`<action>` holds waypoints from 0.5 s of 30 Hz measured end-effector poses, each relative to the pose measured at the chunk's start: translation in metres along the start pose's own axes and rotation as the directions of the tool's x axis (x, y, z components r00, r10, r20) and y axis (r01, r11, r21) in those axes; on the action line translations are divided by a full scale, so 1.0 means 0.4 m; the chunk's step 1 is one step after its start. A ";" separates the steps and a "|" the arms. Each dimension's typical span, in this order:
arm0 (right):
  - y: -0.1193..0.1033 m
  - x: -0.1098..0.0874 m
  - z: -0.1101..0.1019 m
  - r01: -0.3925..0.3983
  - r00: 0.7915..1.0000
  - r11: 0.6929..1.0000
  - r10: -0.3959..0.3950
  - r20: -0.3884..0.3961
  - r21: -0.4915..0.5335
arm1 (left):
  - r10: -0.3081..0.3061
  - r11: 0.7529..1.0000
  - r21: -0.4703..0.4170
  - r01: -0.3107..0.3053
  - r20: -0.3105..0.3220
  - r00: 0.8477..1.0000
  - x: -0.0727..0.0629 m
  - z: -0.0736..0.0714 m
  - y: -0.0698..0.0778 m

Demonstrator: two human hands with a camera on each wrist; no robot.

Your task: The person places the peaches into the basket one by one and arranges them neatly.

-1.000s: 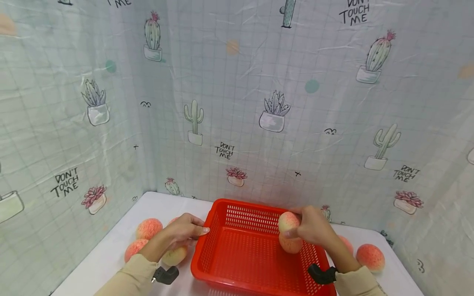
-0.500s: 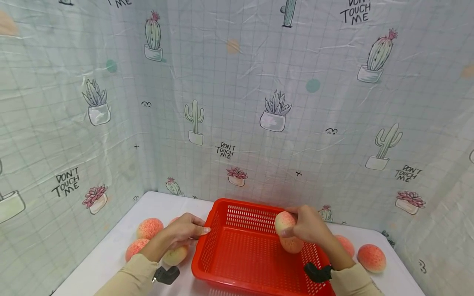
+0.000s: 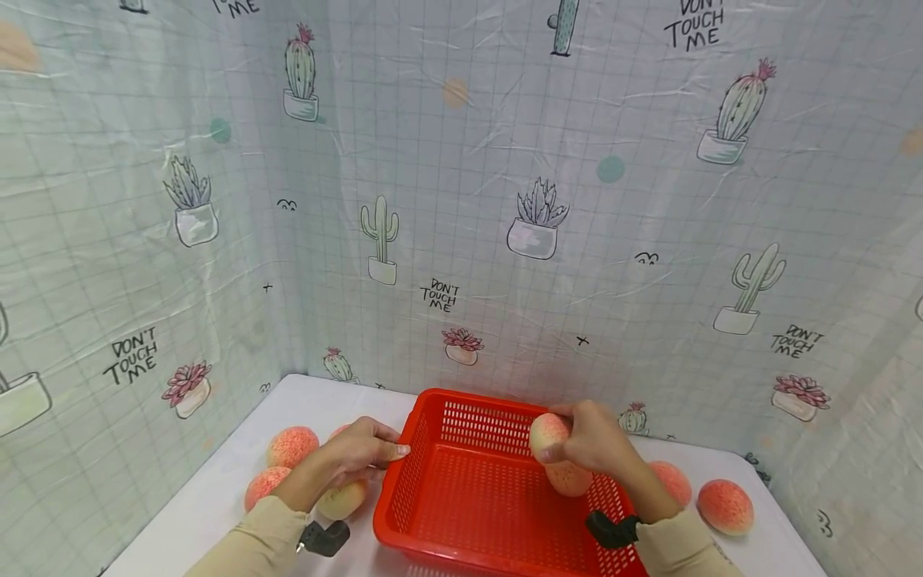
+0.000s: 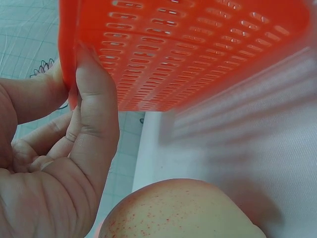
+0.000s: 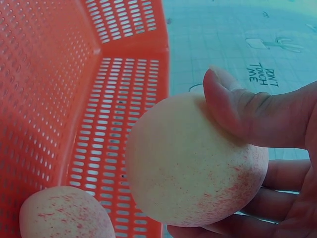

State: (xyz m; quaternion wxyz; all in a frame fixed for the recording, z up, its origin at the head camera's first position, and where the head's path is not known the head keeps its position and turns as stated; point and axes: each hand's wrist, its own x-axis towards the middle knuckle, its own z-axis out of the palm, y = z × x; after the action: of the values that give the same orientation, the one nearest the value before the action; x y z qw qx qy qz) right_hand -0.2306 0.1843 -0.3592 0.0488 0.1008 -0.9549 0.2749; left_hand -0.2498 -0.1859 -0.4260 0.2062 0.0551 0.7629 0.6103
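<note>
My left hand (image 3: 364, 447) pinches the left rim of a red plastic basket (image 3: 461, 513) between thumb and fingers; the left wrist view shows the thumb and index finger on either side of that rim. My right hand (image 3: 594, 437) grips a peach (image 3: 548, 437), yellowish with a pink blush, above the basket's right part. In the right wrist view the thumb lies on one side of this peach (image 5: 193, 163) and the fingers curl behind it. Below it, a second peach (image 3: 568, 479) lies inside the basket on the right.
Left of the basket, several peaches (image 3: 292, 446) lie on the white table (image 3: 317, 401), one (image 3: 342, 500) beneath my left hand. Two more peaches (image 3: 725, 506) lie right of the basket. A curtain (image 3: 461, 200) printed with cacti hangs behind and around the table.
My right hand has shifted slightly left over the basket with its peach. The left hand and the basket have stayed where they were.
</note>
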 end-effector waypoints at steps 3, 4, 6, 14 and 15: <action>0.003 0.005 0.006 -0.001 1.000 1.000 0.001 0.003 -0.006 | 0.000 1.000 -0.003 0.000 0.000 1.000 0.001 0.000 -0.002; 0.004 0.007 0.008 -0.001 1.000 1.000 0.001 0.003 -0.008 | -0.001 1.000 -0.004 0.001 0.000 1.000 0.001 0.000 -0.002; 0.005 0.009 0.010 0.002 1.000 1.000 -0.002 0.001 -0.013 | -0.001 1.000 -0.007 0.001 0.000 1.000 0.001 0.000 -0.002; 0.001 0.014 0.016 0.021 1.000 0.997 -0.022 -0.015 -0.069 | -0.007 1.000 0.003 0.007 -0.016 1.000 0.001 0.002 -0.001; -0.001 0.015 0.016 0.024 1.000 0.997 -0.025 -0.015 -0.076 | -0.007 1.000 0.003 0.007 -0.017 1.000 0.001 0.002 0.000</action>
State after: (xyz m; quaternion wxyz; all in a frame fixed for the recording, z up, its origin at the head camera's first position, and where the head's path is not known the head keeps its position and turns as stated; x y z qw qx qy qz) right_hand -0.2368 0.1796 -0.3637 0.0635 0.1084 -0.9629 0.2389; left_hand -0.2498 -0.1849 -0.4264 0.2015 0.0475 0.7659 0.6087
